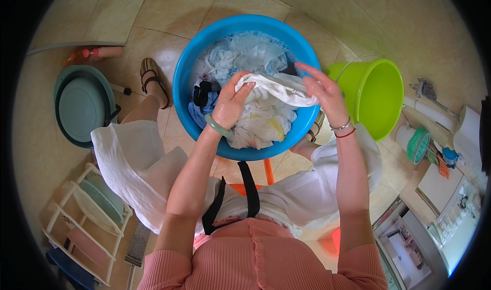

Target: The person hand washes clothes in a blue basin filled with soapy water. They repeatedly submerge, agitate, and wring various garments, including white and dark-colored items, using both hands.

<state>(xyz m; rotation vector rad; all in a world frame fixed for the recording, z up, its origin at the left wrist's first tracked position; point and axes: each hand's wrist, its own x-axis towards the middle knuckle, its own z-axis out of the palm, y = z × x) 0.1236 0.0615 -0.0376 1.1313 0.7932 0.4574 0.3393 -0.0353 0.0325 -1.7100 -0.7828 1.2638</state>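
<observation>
Head view: on the tiled floor [176, 11] stands a blue basin [180, 93], a lime-green bucket [381, 98] close by its right side. Wet laundry [263, 126] lies in the basin among suds [263, 38]. Above it a white cloth [279, 88] is stretched: the left hand [232, 103] pinches one end between thumb and fingers, the right hand [327, 93] holds the other, some fingers extended (a pale green bangle [219, 127] rings the left wrist).

Moderately bright, even light, soft shadows on the tiled floor [171, 8], strong fisheye bending toward a black rim.
</observation>
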